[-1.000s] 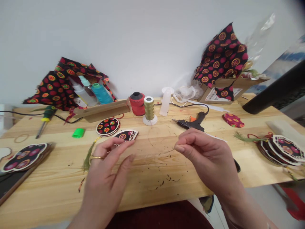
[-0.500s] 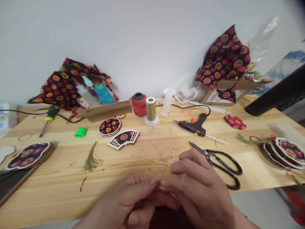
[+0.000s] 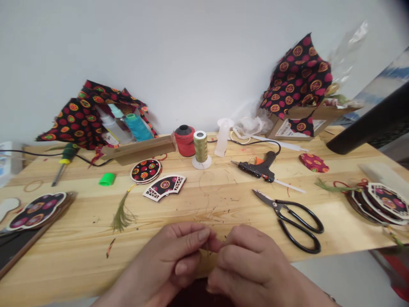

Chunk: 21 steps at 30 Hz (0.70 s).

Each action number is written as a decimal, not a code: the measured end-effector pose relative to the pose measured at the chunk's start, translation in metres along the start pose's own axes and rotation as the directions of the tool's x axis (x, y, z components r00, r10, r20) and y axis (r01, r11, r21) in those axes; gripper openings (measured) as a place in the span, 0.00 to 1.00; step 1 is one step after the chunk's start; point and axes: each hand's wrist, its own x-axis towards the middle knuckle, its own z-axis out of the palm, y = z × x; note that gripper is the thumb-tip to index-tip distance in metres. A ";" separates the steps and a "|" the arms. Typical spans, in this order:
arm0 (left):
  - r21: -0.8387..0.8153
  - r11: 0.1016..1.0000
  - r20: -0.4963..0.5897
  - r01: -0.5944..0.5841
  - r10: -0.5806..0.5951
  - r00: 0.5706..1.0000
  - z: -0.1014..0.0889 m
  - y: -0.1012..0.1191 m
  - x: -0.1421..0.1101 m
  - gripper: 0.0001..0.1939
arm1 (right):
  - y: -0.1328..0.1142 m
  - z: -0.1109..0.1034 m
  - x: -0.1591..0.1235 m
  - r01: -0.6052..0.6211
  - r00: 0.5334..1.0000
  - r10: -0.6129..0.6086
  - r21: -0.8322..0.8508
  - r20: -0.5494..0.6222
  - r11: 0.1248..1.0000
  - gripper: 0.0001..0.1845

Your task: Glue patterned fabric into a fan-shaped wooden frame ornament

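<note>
At the table's front edge my left hand (image 3: 182, 256) is closed, thumb pressed on the index finger, pinching fine thread (image 3: 208, 246) of which only a short bit shows. My right hand (image 3: 249, 260) is curled beside it with fingertips near the left index finger. It also seems to grip the thread, though its fingers mostly hide it. Beyond the hands stands an olive thread spool (image 3: 200, 147) on a white base, a thin strand trailing from it over the table. Black-handled scissors (image 3: 283, 211) lie open-bladed to the right of my right hand.
Behind lie a fan-shaped ornament (image 3: 165, 187), a round ornament (image 3: 146, 170) with a green tassel (image 3: 123, 216), a red thread cone (image 3: 185, 140) and a black glue gun (image 3: 258, 167). Ornaments stack at right (image 3: 385, 202) and left (image 3: 37, 209). A screwdriver (image 3: 63, 164) lies far left.
My right hand has dropped lower and its raised fingers have curled in. The fingertips have drawn slightly apart from my left thumb. The scissors' handles now show fully.
</note>
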 end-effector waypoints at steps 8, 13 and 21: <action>0.068 0.993 -0.109 -0.095 0.102 0.989 -0.005 0.011 0.009 0.07 | 0.010 0.010 -0.007 0.117 0.989 -0.119 0.027 0.093 0.993 0.10; 0.073 0.990 -0.182 -0.117 0.129 0.975 -0.005 0.015 0.013 0.09 | 0.012 0.012 -0.009 0.107 0.986 -0.118 0.100 0.121 0.989 0.10; 0.076 0.984 -0.216 -0.164 0.177 0.960 -0.007 0.016 0.017 0.12 | 0.015 0.010 -0.007 0.057 0.956 -0.118 0.224 0.269 0.973 0.09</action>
